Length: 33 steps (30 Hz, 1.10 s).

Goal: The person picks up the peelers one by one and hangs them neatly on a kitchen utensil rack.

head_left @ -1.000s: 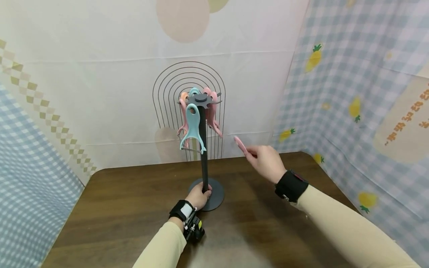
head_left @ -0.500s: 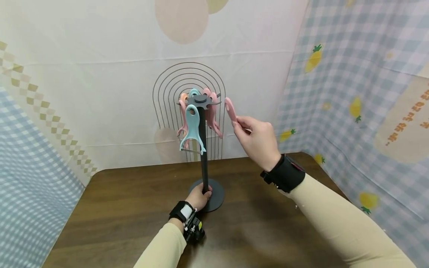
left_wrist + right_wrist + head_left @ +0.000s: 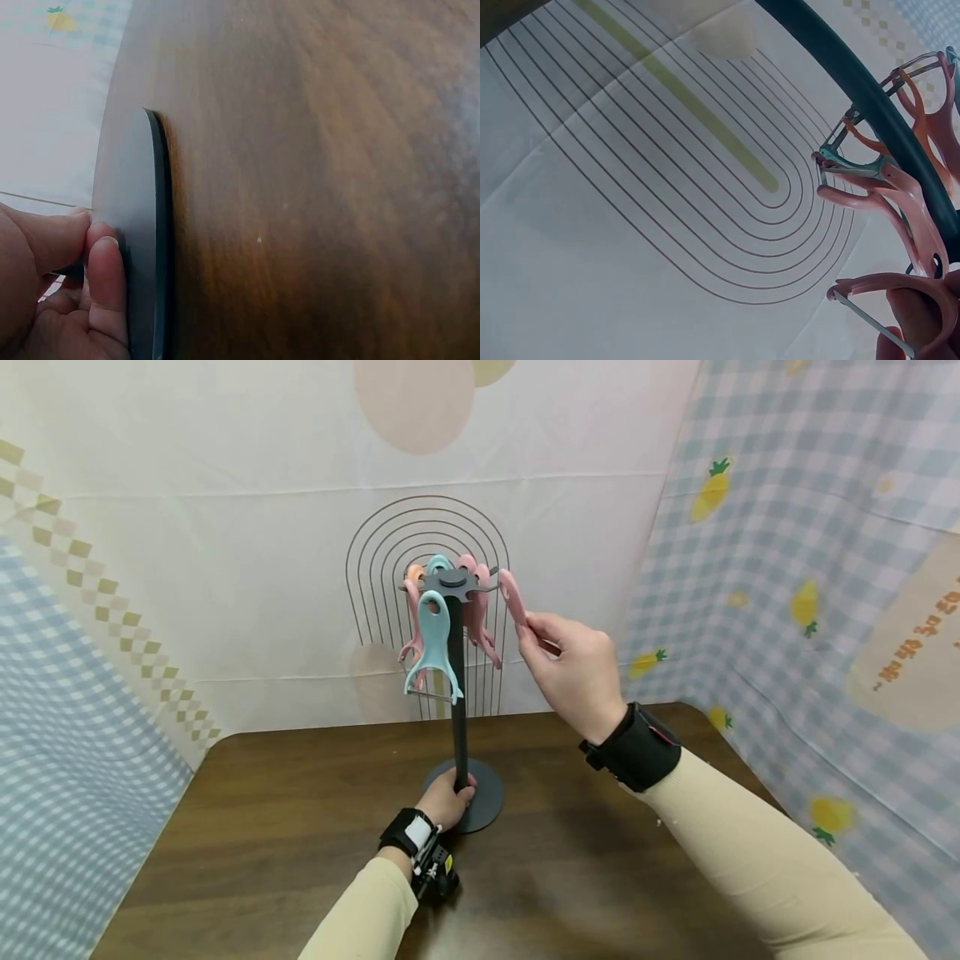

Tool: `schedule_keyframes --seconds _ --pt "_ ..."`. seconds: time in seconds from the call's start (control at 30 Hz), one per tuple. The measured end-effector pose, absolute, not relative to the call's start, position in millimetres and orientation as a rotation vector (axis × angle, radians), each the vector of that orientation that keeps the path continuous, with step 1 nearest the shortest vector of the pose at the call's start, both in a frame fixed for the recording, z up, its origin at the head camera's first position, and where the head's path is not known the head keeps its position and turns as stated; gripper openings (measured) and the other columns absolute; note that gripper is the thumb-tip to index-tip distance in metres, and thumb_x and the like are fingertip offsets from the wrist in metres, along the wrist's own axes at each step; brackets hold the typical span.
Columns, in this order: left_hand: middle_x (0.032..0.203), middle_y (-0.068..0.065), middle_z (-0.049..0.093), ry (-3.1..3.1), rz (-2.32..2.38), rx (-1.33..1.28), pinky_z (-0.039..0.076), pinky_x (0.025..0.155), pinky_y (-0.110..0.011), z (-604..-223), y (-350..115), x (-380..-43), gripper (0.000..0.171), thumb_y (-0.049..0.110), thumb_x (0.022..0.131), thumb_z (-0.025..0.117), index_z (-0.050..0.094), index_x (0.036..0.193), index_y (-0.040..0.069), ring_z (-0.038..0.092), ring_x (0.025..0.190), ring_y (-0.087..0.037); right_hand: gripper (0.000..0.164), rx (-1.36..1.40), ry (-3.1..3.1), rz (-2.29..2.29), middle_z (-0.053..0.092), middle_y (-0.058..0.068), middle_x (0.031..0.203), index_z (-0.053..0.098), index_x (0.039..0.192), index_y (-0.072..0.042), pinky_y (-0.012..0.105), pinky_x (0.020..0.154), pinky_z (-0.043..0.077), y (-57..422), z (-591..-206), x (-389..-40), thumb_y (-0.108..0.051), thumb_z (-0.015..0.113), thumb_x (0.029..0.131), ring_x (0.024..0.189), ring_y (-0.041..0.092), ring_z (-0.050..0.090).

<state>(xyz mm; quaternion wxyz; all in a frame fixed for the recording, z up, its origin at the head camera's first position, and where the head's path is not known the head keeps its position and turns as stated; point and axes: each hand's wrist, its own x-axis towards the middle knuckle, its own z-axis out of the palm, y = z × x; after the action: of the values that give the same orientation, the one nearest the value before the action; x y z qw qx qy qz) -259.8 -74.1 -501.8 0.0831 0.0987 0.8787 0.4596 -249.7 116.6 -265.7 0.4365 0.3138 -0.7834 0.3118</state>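
Note:
A dark stand (image 3: pixel 460 718) with a round base (image 3: pixel 486 793) and a hooked top (image 3: pixel 453 579) stands upright on the table. My left hand (image 3: pixel 444 802) grips its pole low down, just above the base. My right hand (image 3: pixel 573 664) pinches a pink peeler (image 3: pixel 512 597), its handle loop pointing up, right at the tip of a right-hand hook. The right wrist view shows that peeler's blade (image 3: pixel 874 324) beside my fingers. A light blue peeler (image 3: pixel 433 635) hangs at the front. Other pink peelers (image 3: pixel 477 614), an orange peeler (image 3: pixel 415 573) and another blue peeler (image 3: pixel 438 562) hang around the top.
The brown wooden table (image 3: pixel 300 827) lies under the stand. A white printed cloth (image 3: pixel 255 585) hangs behind it, with blue checked cloths (image 3: pixel 765 635) at the sides. Both wrists wear black bands (image 3: pixel 637 747).
My right hand has moved up and left, bringing the pink peeler from beside the stand to the right-hand hook. The left hand keeps its grip on the pole.

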Motion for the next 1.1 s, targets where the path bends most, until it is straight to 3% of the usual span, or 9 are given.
schedule_keyframes --seconds 0.73,1.1 --pt "0.085 -0.006 0.056 2.619 1.370 0.299 0.041 0.070 -0.036 -497.3 -73.0 -256.0 0.010 0.009 0.099 0.054 0.059 0.106 0.004 0.051 0.076 -0.021 0.018 0.784 -1.881 0.733 0.072 0.011 0.094 0.074 0.104 -0.001 0.033 0.071 0.054 104.8 -267.2 -248.0 -0.008 0.067 0.090 0.082 0.019 0.068" --pt "0.085 -0.006 0.056 2.630 1.385 0.289 0.041 0.070 -0.036 -501.1 -73.7 -258.0 0.007 0.009 0.098 0.056 0.060 0.104 0.007 0.051 0.076 -0.021 0.028 0.833 -1.889 0.758 0.072 0.012 0.096 0.070 0.114 0.000 0.038 0.081 0.051 98.1 -273.8 -248.6 -0.010 0.071 0.088 0.090 0.022 0.065"
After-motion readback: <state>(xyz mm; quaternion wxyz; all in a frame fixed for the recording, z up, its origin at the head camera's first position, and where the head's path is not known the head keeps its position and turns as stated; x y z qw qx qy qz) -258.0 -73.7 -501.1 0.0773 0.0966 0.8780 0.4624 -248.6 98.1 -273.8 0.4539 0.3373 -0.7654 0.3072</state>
